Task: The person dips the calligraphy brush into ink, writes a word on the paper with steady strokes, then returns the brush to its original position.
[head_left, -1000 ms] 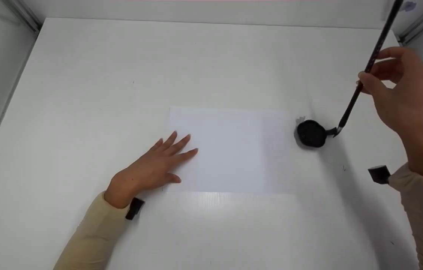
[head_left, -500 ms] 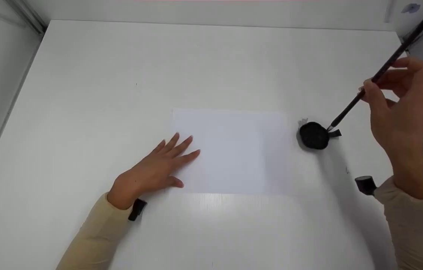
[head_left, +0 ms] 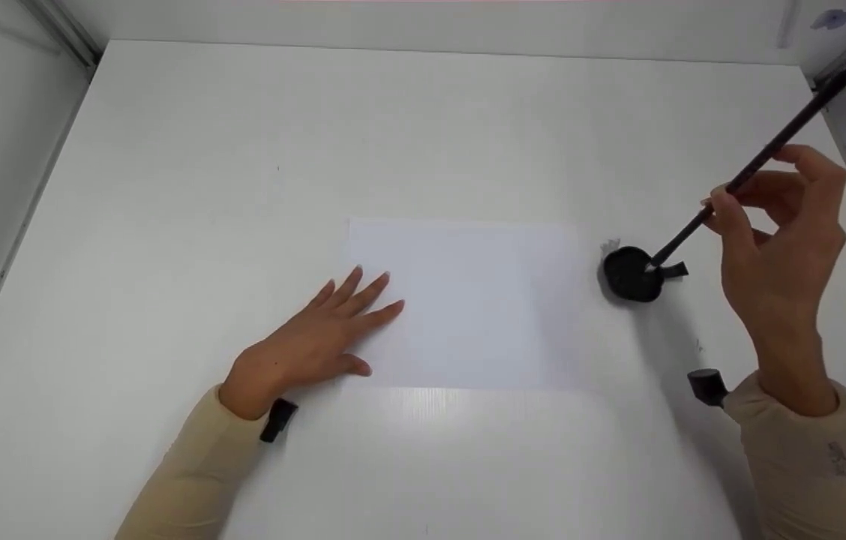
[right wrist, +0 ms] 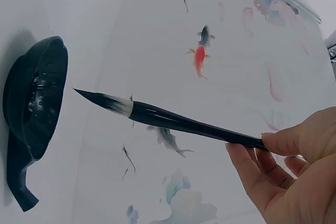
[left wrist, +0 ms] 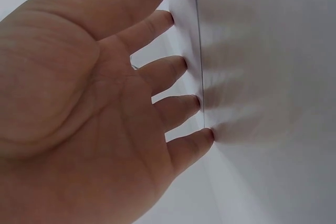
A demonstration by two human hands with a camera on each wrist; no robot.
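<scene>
Between thumb and fingertips my right hand (head_left: pixel 787 247) pinches a long dark calligraphy brush (head_left: pixel 757 161), which slants down to the left. In the right wrist view the brush's bristles (right wrist: pixel 107 102) are black toward the point and pale near the handle. Their tip stands just off a small black ink dish (right wrist: pixel 37 98) with a short handle; in the head view it overlaps the dish's right side. My left hand (head_left: pixel 310 341) lies with fingers spread and straight, its fingertips on the left part of a blank white sheet of paper (head_left: pixel 468 300).
All of this is on a white table (head_left: pixel 423 465) with raised walls at the back and sides. A printed wall panel (right wrist: pixel 173 66) with fish and watercolour patches shows in the right wrist view. A small grey smudge (head_left: pixel 610 245) lies beside the dish.
My right hand has come down and left, bringing the brush tip from the dish's handle over to its bowl. The brush leans more now. My left hand stays on the paper.
</scene>
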